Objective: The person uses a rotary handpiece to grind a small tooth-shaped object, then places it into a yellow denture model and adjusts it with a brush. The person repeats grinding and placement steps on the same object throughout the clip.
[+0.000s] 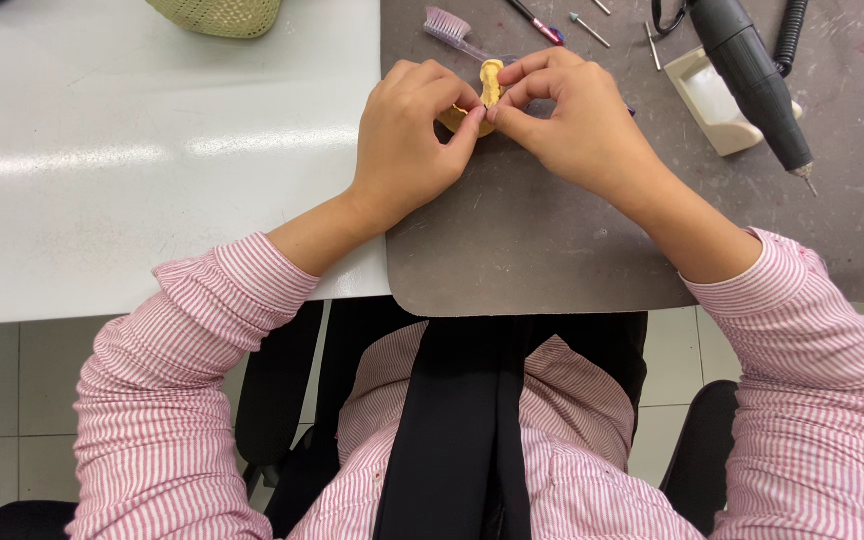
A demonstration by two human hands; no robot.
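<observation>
Over a matte grey mat point(512, 240), left hand point(407, 135) and right hand point(577, 120) both pinch a small yellow, seemingly plaster-like cast point(491, 85).

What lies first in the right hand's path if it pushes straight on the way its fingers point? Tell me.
The right hand points toward the left hand; first it meets the yellow piece pinched between both, then the left fingers.

1. Left hand point(407, 130) raised off the surface, fingers curled, thumb and forefinger pinched inward.
2. Right hand point(567, 115) mirrored opposite, fingertips meeting the left's.
3. Both forearms angled inward, striped sleeves pushed back.
4. Grip apparently closed, partly hidden.
</observation>
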